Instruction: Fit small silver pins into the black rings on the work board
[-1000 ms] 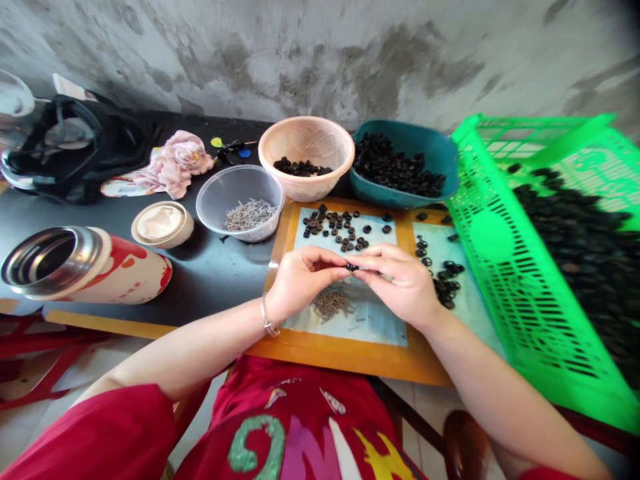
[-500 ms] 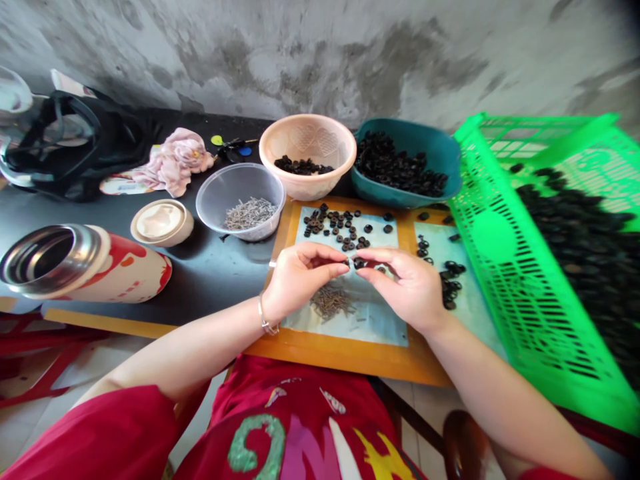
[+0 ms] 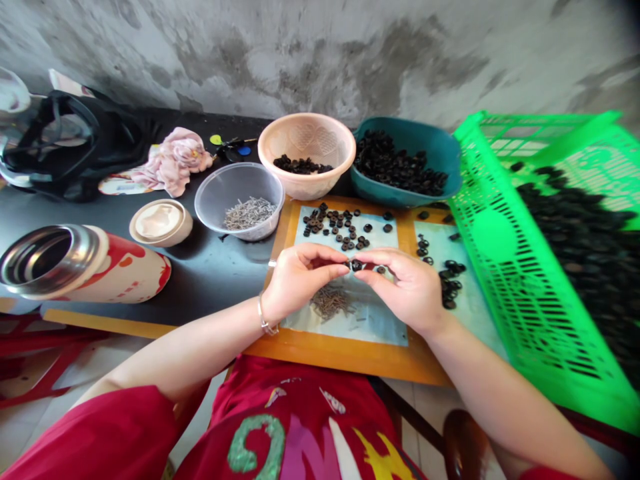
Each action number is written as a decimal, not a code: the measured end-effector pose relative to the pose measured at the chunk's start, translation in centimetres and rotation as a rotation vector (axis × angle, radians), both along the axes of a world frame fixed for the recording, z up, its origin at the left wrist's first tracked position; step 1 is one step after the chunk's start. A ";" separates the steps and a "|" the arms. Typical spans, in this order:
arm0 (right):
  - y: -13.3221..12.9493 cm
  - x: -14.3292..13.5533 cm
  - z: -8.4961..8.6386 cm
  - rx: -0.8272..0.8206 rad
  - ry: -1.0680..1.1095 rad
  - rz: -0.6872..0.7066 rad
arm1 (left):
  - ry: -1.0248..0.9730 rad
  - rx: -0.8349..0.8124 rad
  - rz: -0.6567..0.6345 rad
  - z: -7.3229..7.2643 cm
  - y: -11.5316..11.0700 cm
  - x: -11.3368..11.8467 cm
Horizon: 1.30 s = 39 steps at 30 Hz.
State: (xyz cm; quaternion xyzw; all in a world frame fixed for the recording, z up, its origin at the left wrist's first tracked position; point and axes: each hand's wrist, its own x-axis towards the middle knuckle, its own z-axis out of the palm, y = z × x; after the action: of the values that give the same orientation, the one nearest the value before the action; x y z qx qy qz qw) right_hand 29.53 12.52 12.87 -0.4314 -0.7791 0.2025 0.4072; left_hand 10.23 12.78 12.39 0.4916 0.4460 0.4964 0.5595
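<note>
My left hand (image 3: 299, 275) is closed in a pinch, thumb against forefinger, over the blue-green mat (image 3: 377, 321). What its fingertips grip is too small to make out. Facing it, my right hand (image 3: 411, 283) pinches a small black round part (image 3: 356, 265), which sits right against the left fingertips. Below the left hand lies a pile of thin metal pins (image 3: 331, 303). Beyond both hands, several small black rings (image 3: 344, 223) are scattered on the mat. One more black ring (image 3: 381, 269) shows beneath my right fingers.
Along the back stand a clear bowl of silvery pins (image 3: 210, 207), a pink basket (image 3: 305, 185) and a teal basin (image 3: 400, 195), both with black parts. A green crate (image 3: 493, 233) of black pieces borders the right. An uncapped flask (image 3: 120, 270) lies at left near a cup lid (image 3: 161, 222).
My right fingertips and the black round part have shifted slightly left, closing up to the left fingertips. Both hands keep their pinch, and the left has barely moved.
</note>
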 end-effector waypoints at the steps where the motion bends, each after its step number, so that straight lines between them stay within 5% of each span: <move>1: 0.0 0.0 0.0 0.002 -0.001 0.000 | 0.001 -0.003 0.000 0.0 0.0 0.0; 31: 0.2 -0.1 0.0 0.055 0.044 0.082 | -0.031 -0.069 -0.027 -0.4 -0.1 0.0; 39: -0.3 -0.4 -0.3 -0.230 0.170 0.053 | -0.144 -0.133 -0.054 -0.6 0.3 -0.1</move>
State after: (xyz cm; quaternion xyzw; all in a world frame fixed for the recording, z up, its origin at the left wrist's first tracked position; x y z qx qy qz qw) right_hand 29.11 12.25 12.55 -0.4357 -0.7246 0.3370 0.4141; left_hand 10.11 13.12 11.83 0.4284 0.4232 0.4843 0.6347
